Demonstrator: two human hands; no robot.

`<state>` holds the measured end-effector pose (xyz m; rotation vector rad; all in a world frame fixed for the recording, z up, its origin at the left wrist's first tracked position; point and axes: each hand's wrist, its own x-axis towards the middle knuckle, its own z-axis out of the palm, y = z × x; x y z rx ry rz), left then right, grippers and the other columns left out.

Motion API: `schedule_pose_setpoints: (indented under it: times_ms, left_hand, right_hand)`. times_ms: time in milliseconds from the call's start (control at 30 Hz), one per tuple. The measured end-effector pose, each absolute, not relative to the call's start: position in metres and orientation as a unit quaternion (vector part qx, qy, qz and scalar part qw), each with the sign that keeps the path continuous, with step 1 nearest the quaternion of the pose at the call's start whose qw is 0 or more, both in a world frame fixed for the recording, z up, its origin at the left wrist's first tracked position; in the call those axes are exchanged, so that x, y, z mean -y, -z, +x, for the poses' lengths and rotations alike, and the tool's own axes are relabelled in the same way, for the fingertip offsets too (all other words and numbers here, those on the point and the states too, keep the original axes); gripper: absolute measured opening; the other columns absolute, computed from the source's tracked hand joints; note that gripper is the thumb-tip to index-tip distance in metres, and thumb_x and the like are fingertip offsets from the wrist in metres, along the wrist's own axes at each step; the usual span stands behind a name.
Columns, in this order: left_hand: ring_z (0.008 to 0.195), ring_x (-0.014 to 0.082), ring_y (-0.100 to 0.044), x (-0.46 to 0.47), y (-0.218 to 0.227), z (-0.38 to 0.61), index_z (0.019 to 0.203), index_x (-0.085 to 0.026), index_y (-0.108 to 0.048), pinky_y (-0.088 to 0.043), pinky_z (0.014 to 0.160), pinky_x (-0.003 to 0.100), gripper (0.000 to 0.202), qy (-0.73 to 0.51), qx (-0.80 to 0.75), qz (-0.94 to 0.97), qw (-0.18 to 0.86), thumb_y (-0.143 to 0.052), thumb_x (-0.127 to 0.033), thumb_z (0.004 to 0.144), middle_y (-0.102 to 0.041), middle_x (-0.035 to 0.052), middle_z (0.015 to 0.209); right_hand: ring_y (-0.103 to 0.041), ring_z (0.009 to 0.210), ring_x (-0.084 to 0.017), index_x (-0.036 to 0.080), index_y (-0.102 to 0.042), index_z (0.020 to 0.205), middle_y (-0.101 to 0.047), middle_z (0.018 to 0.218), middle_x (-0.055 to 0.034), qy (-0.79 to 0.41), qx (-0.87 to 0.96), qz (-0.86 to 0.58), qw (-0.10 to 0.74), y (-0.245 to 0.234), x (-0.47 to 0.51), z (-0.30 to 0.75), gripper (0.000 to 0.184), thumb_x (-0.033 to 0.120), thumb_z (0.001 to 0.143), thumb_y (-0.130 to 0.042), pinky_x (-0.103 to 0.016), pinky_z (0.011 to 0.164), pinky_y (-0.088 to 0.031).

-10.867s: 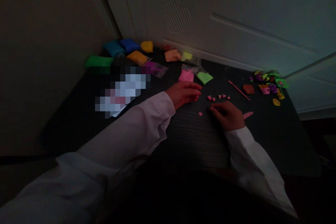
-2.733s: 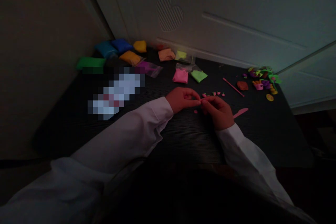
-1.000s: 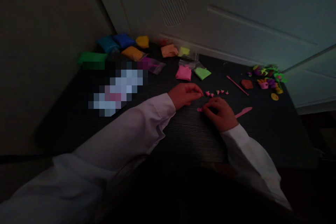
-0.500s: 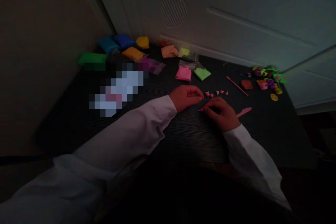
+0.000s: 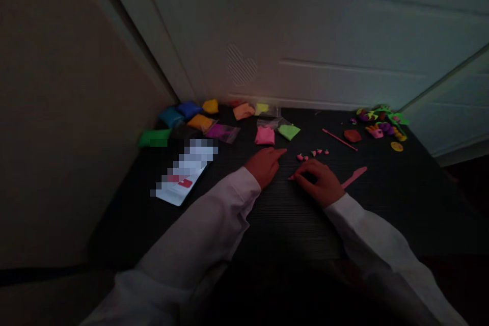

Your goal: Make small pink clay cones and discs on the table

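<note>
1. From the head camera, my right hand (image 5: 319, 182) is low over the counter (image 5: 298, 219), thumb and fingertips seemingly pinching a small pink piece (image 5: 291, 178). I judge that I use only the tips because it is so tiny and probably soft.
2. My left hand (image 5: 263, 167) is near it, index finger stretched out and the others curled. I see nothing in it, and I cannot tell whether the thumb presses on the curled fingers; its place just beside the right suggests it is there to help.
3. Beyond my fingertips is a short row of pink shapes (image 5: 313, 154) with green tops, apart from both hands, probably so that they don't get squashed.
4. The pink knife (image 5: 356, 177) lies partly behind my right hand, and the pink stick (image 5: 339, 139) farther off, both likely within easy reach. The pink packet (image 5: 265, 136) and green packet (image 5: 289, 132) sit past my left hand, perhaps left close for their colour.
5. The piece itself pokes out as a thin, flattish pink tip, the rest hidden by my fingers; in this dim light its surface is too small to read.
</note>
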<state>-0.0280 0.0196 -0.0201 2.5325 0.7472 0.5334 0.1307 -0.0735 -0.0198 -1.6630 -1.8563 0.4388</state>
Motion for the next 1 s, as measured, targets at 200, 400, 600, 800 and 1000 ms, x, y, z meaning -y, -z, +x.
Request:
schedule_pose_setpoints:
  times_ms: [200, 400, 600, 800, 1000]
  left_hand:
    - [0.082, 0.0114, -0.052, -0.024, 0.030, -0.034, 0.119, -0.019, -0.035, -0.040, 0.078, 0.025, 0.042, -0.208, -0.322, 0.900, 0.206, -0.034, -0.032, 0.078, -0.058, 0.0031, 0.088]
    - [0.091, 0.0125, -0.052, -0.026, 0.027, -0.036, 0.103, -0.020, -0.051, -0.038, 0.083, 0.024, 0.034, -0.232, -0.337, 0.894, 0.185, -0.033, -0.034, 0.078, -0.059, 0.0031, 0.099]
    - [0.077, 0.0123, -0.056, -0.025, 0.029, -0.033, 0.084, -0.019, -0.055, -0.042, 0.070, 0.022, 0.032, -0.213, -0.403, 0.870, 0.188, -0.039, -0.044, 0.072, -0.061, 0.0028, 0.085]
    - [0.071, 0.0131, -0.051, -0.022, 0.030, -0.025, 0.070, -0.018, -0.055, -0.037, 0.063, 0.023, 0.043, -0.145, -0.391, 0.907, 0.058, -0.029, -0.052, 0.073, -0.057, 0.0041, 0.073]
    - [0.071, 0.0147, -0.050, -0.022, 0.026, -0.016, 0.065, -0.018, -0.053, -0.034, 0.061, 0.024, 0.046, -0.089, -0.390, 0.915, 0.053, -0.025, -0.054, 0.073, -0.055, 0.0049, 0.069]
  right_hand:
    - [-0.049, 0.087, -0.016, 0.022, -0.059, 0.071, -0.057, 0.081, -0.0012, -0.133, 0.703, -0.630, 0.303, 0.024, 0.074, 0.126, 0.009, 0.024, 0.069, -0.051, -0.030, 0.076, -0.033]
    - [-0.050, 0.085, -0.015, 0.022, -0.059, 0.071, -0.057, 0.080, -0.0012, -0.140, 0.690, -0.632, 0.323, 0.030, 0.073, 0.128, 0.009, 0.026, 0.068, -0.052, -0.030, 0.076, -0.034]
    - [-0.049, 0.089, -0.016, 0.022, -0.060, 0.071, -0.057, 0.081, -0.0016, -0.143, 0.682, -0.632, 0.340, 0.031, 0.073, 0.127, 0.011, 0.029, 0.069, -0.051, -0.029, 0.076, -0.032]
    - [-0.050, 0.087, -0.016, 0.022, -0.061, 0.071, -0.057, 0.078, -0.0010, -0.152, 0.670, -0.635, 0.353, 0.033, 0.070, 0.127, 0.012, 0.030, 0.068, -0.052, -0.029, 0.075, -0.032]
    - [-0.051, 0.083, -0.014, 0.022, -0.062, 0.071, -0.055, 0.075, 0.0002, -0.153, 0.664, -0.638, 0.360, 0.032, 0.069, 0.129, 0.013, 0.031, 0.067, -0.053, -0.026, 0.073, -0.035]
